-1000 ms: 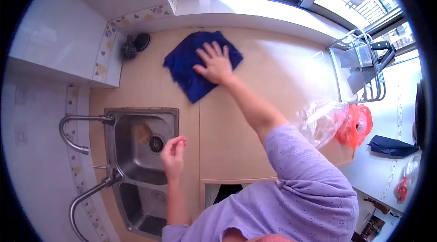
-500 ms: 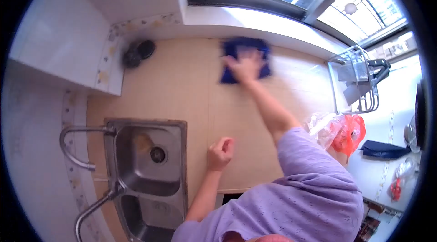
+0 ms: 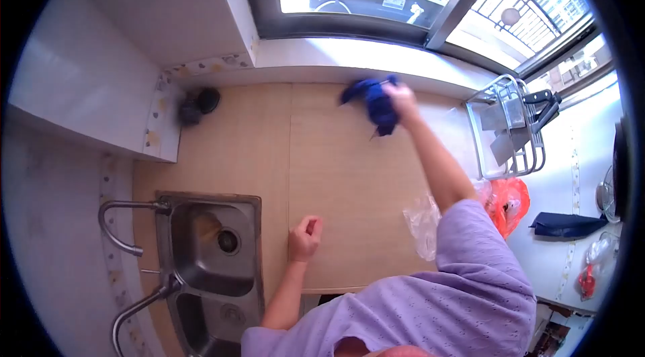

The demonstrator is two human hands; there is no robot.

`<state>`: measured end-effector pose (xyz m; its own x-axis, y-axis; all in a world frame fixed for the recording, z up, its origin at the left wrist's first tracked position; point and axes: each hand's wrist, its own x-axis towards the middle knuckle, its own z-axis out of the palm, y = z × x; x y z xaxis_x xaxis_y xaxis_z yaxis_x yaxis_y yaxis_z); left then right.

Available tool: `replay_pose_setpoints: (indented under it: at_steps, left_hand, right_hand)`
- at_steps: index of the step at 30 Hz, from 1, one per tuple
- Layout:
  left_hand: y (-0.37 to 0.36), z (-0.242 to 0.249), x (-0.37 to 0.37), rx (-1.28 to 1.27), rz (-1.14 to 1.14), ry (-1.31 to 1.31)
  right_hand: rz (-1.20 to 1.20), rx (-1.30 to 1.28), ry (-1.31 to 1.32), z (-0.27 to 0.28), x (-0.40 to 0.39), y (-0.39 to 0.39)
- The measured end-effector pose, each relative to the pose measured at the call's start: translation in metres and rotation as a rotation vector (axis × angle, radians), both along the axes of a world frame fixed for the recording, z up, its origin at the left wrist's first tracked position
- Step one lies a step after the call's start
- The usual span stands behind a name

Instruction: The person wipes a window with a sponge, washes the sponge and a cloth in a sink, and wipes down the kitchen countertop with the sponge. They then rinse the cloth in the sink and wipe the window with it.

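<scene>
A dark blue cloth (image 3: 380,110) hangs bunched from my right hand (image 3: 401,102), whose fingers are closed on its right side. Both are near the back of the wooden countertop (image 3: 342,182), by the window ledge. The cloth's lower end droops toward the wood; whether it touches cannot be told. My left hand (image 3: 306,240) is curled into a loose fist with nothing visible in it, over the counter to the right of the sink (image 3: 258,249).
Two taps (image 3: 121,249) curve over the double sink. A dark round object (image 3: 208,99) sits in the back left corner. On the right stand a metal knife rack (image 3: 517,125), a red plastic bag (image 3: 508,204) and a clear plastic bag (image 3: 424,226). A dark cloth (image 3: 568,224) lies farther right.
My right hand has gone from lying flat on the spread cloth to gripping it bunched, slightly to the right. My left hand stays curled. The view has shifted a little.
</scene>
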<state>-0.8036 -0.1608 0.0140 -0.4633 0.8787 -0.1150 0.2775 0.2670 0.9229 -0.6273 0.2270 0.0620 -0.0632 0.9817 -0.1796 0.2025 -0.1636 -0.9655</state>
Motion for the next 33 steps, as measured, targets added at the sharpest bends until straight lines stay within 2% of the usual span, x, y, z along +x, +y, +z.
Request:
replay_pose_setpoints:
  at_steps: [1,2,4,5,8,9,10,11,12,13,14,15,16,17,18,21,23,25,27,29,31,32,33]
  left_hand:
    - [0.001,0.003,-0.002,-0.029,-0.017,-0.015]
    - [0.005,0.005,-0.005,-0.057,-0.034,-0.030]
    - [0.015,0.021,-0.002,0.164,-0.115,0.320]
    - [0.020,0.025,0.001,0.267,-0.159,0.494]
    - [0.020,0.009,0.004,0.263,-0.378,0.590]
    - [0.023,0.008,0.004,0.247,-0.365,0.549]
    - [0.025,0.010,0.004,0.228,-0.354,0.505]
    - [0.027,0.012,0.005,0.209,-0.347,0.459]
    - [0.028,0.014,0.004,0.202,-0.350,0.446]
    - [0.030,0.017,0.003,0.196,-0.362,0.433]
    - [0.033,0.019,0.004,0.197,-0.383,0.419]
    - [0.032,0.018,0.006,0.182,-0.383,0.424]
    - [0.032,0.016,0.009,0.177,-0.382,0.432]
    - [0.034,0.014,0.008,0.172,-0.378,0.450]
    - [0.037,0.012,0.005,0.185,-0.383,0.458]
    - [0.032,0.011,0.011,0.206,-0.361,0.453]
    - [0.034,0.010,0.012,0.240,-0.335,0.444]
    - [0.024,0.002,0.010,0.243,-0.346,0.462]
    - [0.025,-0.004,0.010,0.272,-0.358,0.493]
    - [0.025,0.004,0.012,0.285,-0.346,0.513]
    - [0.021,0.008,0.019,0.295,-0.328,0.524]
    - [0.022,0.010,0.019,0.308,-0.322,0.548]
    - [0.019,0.008,0.020,0.310,-0.319,0.570]
  right_hand:
    - [-0.011,-0.001,0.081,0.015,0.032,0.020]
    - [-0.111,0.007,0.484,0.059,0.038,0.013]
    - [-0.206,0.183,0.562,0.082,0.065,0.035]
    - [-0.303,0.311,0.442,0.087,0.060,0.044]
    - [-0.201,0.524,-0.789,0.037,0.014,0.057]
    - [-0.150,0.579,-1.203,0.025,-0.007,0.060]
    - [-0.086,0.764,-1.019,0.018,-0.036,0.059]
    - [0.031,0.971,-1.016,0.017,-0.074,0.053]
    - [0.139,1.093,-0.796,0.004,-0.116,0.055]
    - [0.231,1.005,-0.741,0.015,-0.160,0.040]
    - [0.281,1.025,-0.694,0.021,-0.200,0.028]
    - [0.337,1.083,-0.584,0.016,-0.234,0.026]
    - [0.376,1.107,-0.687,0.007,-0.263,0.029]
    - [0.292,1.245,-0.643,0.001,-0.278,0.031]
    - [0.303,1.254,-0.649,0.004,-0.277,0.033]
    - [0.506,1.112,-0.453,0.024,-0.220,0.033]
    - [0.467,0.974,-0.496,0.037,-0.171,0.025]
    - [0.323,0.719,-0.358,0.045,-0.130,0.035]
    - [0.351,0.167,0.310,0.086,-0.081,0.056]
    - [0.248,0.405,0.287,0.150,-0.042,0.077]
    - [0.197,0.359,0.618,0.258,-0.016,0.071]
    - [0.165,0.664,0.397,0.297,0.005,0.093]
    - [0.098,0.677,0.382,0.355,0.016,0.095]
